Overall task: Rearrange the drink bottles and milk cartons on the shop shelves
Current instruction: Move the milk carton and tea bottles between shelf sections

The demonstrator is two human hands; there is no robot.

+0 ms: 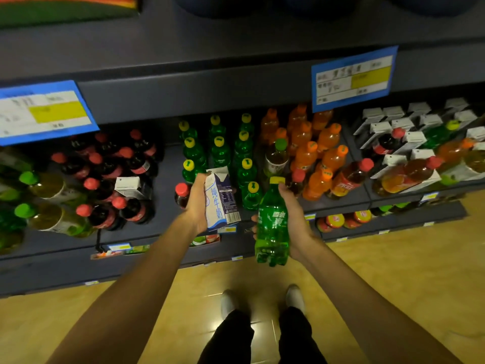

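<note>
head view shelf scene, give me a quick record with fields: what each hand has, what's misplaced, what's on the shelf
left hand: left hand grips a milk carton, upright, in front of the shelf
right hand: right hand holds a green soda bottle, yellow cap up
green section: green bottles in rows, gap near the front
orange section: orange bottles, with a light tea bottle among them
left section: dark red-capped bottles with a stray carton
right section: white cartons mixed with assorted bottles
floor: wooden floor
</note>
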